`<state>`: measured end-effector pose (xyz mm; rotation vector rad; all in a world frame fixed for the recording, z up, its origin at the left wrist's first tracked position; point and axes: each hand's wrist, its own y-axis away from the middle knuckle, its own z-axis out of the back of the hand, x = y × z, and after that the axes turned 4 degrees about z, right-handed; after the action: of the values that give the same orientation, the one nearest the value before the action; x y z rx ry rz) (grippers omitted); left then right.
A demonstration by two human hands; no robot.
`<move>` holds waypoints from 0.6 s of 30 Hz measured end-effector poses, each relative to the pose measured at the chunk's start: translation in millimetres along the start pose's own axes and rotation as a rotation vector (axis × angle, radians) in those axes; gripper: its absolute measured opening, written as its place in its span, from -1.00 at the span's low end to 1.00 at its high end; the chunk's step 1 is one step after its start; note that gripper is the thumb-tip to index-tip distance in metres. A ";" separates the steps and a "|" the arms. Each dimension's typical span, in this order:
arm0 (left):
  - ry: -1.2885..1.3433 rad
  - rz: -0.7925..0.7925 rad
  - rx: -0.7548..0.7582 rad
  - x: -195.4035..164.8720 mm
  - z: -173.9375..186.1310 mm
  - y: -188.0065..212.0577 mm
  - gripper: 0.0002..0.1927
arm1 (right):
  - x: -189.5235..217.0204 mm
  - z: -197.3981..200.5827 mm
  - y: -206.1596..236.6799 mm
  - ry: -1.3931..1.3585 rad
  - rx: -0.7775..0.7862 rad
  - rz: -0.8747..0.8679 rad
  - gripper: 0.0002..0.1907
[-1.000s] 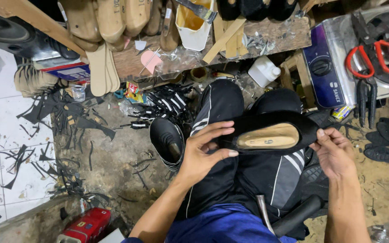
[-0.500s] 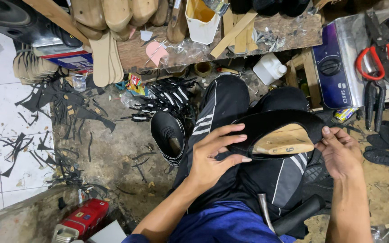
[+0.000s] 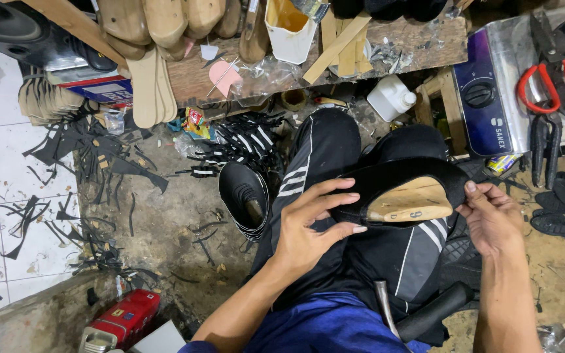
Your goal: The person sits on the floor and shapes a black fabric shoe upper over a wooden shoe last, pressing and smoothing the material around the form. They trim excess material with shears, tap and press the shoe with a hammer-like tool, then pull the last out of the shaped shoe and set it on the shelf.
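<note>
gripping black shoe upper (image 3: 387, 175) on wooden last (image 3: 410, 202), left hand (image 3: 312, 225) fingers curled at toe edge, right hand (image 3: 492, 219) pinching heel edge

Shoe upper (image 3: 400, 175) on wooden last (image 3: 410, 202) over lap, between left hand (image 3: 308, 229) and right hand (image 3: 492, 219).

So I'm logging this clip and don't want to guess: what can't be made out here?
Head view only:
- Wooden last: its toe end is hidden by the black upper and the left hand.
- Right hand: fingertips tucked behind the upper's heel edge.
- Red-handled scissors: cut off by the right frame edge.
- Red can: lower end cut off by the bottom edge.
</note>
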<state>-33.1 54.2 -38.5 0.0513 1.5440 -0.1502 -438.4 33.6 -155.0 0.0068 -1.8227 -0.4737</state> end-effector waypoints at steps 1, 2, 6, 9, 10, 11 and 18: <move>-0.002 0.000 -0.001 -0.5 0.2 0.1 -0.55 | 1.3 -2.2 0.7 -0.003 -0.001 -0.003 -0.94; -0.010 -0.002 -0.005 -1.0 0.5 0.3 -0.55 | 2.4 -4.3 1.7 0.007 -0.017 -0.011 -0.95; 0.005 0.009 -0.019 -0.9 1.1 0.8 -0.55 | 2.9 -10.0 6.1 0.039 -0.089 -0.028 -0.93; 0.035 0.026 -0.016 3.1 0.6 1.5 -0.57 | -0.8 -8.6 7.7 0.037 -0.069 0.010 -0.92; 0.042 0.031 -0.012 5.9 0.6 2.0 -0.57 | -2.3 -7.4 7.9 0.034 -0.050 0.031 -0.87; 0.071 0.039 -0.007 9.6 0.9 2.5 -0.58 | -3.8 -5.9 7.8 0.035 -0.045 0.049 -0.87; 0.374 0.054 0.039 65.6 11.8 -2.6 -0.55 | -3.3 -2.1 9.4 0.037 -0.020 0.086 -0.90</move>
<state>-20.5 46.0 -103.4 0.1585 1.9111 -0.1328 -433.3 42.3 -154.5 -0.0761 -1.7744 -0.4282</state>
